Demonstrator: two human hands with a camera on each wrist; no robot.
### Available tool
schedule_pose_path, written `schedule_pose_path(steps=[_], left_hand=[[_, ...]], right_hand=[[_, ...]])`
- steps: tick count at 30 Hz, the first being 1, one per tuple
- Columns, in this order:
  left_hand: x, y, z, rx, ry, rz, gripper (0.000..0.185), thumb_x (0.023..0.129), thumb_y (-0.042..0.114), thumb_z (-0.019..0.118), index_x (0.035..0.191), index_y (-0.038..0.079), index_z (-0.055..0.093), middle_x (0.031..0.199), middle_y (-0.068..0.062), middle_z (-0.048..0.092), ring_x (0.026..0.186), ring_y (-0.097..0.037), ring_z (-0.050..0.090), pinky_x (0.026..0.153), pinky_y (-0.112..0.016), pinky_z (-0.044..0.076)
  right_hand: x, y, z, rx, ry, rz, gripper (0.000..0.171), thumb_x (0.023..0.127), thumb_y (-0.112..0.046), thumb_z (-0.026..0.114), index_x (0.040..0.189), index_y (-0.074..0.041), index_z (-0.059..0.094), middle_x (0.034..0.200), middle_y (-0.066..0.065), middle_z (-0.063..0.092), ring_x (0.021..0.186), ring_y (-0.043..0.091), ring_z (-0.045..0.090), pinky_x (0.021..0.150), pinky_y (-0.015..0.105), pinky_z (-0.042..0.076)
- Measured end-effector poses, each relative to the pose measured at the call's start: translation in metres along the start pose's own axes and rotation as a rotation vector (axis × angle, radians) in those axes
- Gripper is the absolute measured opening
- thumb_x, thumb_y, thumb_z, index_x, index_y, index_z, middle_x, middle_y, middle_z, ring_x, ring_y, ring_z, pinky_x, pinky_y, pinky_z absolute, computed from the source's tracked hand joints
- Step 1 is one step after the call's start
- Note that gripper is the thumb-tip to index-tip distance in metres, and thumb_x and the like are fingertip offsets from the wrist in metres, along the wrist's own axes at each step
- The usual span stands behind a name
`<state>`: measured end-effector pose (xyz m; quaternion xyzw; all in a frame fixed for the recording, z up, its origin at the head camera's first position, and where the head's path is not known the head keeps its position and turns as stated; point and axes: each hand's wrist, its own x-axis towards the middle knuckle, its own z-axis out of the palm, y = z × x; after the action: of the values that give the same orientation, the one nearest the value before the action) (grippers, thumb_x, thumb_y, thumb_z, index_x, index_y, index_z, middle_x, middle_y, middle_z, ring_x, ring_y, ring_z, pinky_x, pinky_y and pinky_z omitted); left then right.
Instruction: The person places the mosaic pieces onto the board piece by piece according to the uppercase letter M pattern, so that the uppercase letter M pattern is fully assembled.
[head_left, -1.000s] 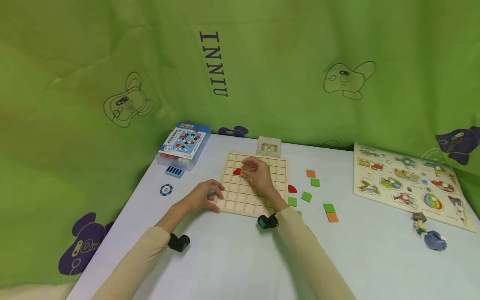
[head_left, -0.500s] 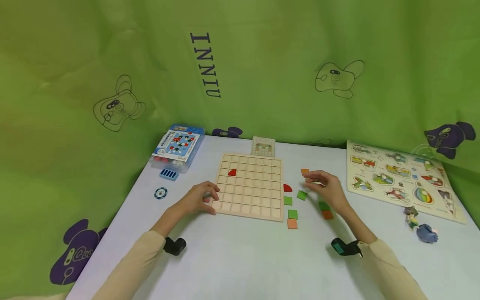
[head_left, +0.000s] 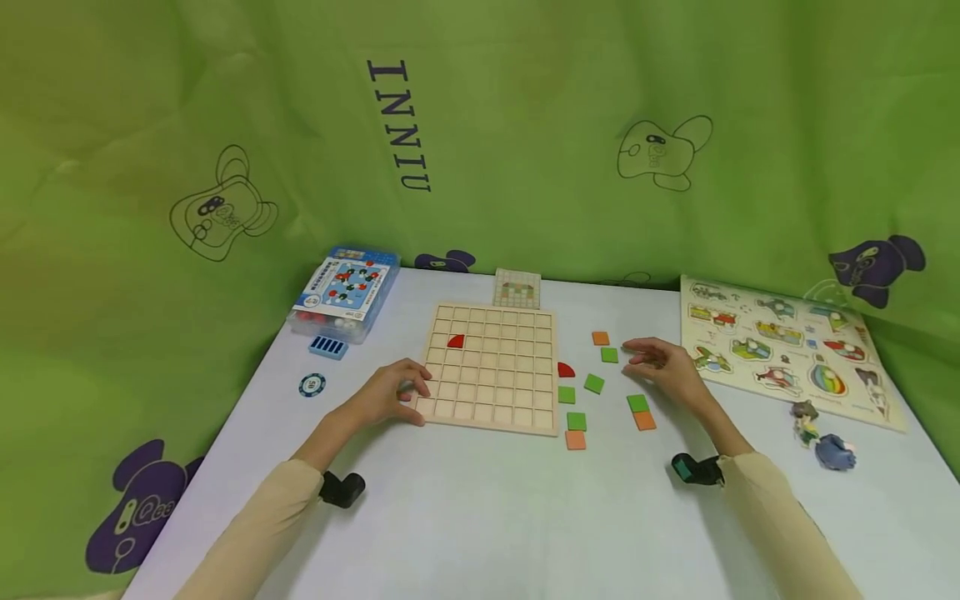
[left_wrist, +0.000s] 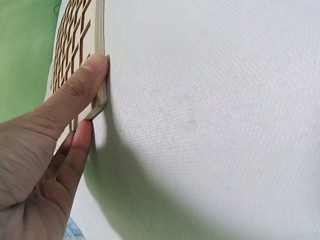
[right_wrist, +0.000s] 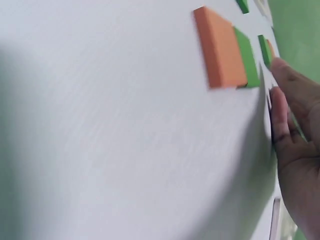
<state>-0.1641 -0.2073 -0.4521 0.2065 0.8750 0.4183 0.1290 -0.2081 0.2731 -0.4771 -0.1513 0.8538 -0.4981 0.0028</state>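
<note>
A square wooden grid board (head_left: 496, 369) lies on the table in the head view, with one red quarter-circle piece (head_left: 456, 342) in an upper-left cell. My left hand (head_left: 390, 392) holds the board's near-left corner; in the left wrist view the thumb (left_wrist: 80, 85) presses on the front edge and the fingers lie along the side. Over the table to the right is my right hand (head_left: 665, 369), thumb and fingers apart, with nothing seen between them. Closest to its fingertips is a green square tile (head_left: 609, 355), beside an orange tile (head_left: 601, 337). A second red quarter-circle (head_left: 566, 369) touches the board's right edge.
Several more tiles lie right of the board, including a green one (head_left: 637, 403) against an orange one (head_left: 645, 420). A pattern card (head_left: 517, 288) stands behind the board. A boxed set (head_left: 345, 292) is at left, a picture puzzle (head_left: 787, 350) and small figures (head_left: 806, 423) at right.
My right hand has left the red piece on the board and moved right, past the orange and green tiles. The left hand stays at the corner. The head view has shifted slightly.
</note>
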Motion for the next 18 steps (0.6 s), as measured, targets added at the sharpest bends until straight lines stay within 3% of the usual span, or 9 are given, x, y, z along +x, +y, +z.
schedule_pose_path(steps=[5, 18], left_hand=[[0.001, -0.001, 0.0, -0.006, 0.0, 0.002, 0.032, 0.063, 0.004, 0.087, 0.087, 0.005, 0.066, 0.124, -0.014, 0.055, 0.121, -0.035, 0.047, 0.086, -0.033, 0.053], [0.001, -0.001, 0.0, 0.009, 0.002, -0.006, 0.032, 0.063, 0.004, 0.087, 0.086, 0.004, 0.066, 0.123, -0.015, 0.055, 0.12, -0.035, 0.047, 0.084, -0.033, 0.054]], right_hand=[[0.01, -0.001, 0.005, 0.016, -0.008, 0.038, 0.033, 0.085, -0.005, 0.071, 0.116, 0.005, 0.063, 0.102, 0.024, 0.065, 0.076, 0.007, 0.058, 0.066, 0.013, 0.047], [0.016, 0.003, 0.003, -0.015, -0.034, 0.029, 0.026, 0.086, -0.007, 0.071, 0.109, 0.003, 0.067, 0.102, 0.019, 0.067, 0.074, 0.006, 0.056, 0.064, 0.015, 0.046]])
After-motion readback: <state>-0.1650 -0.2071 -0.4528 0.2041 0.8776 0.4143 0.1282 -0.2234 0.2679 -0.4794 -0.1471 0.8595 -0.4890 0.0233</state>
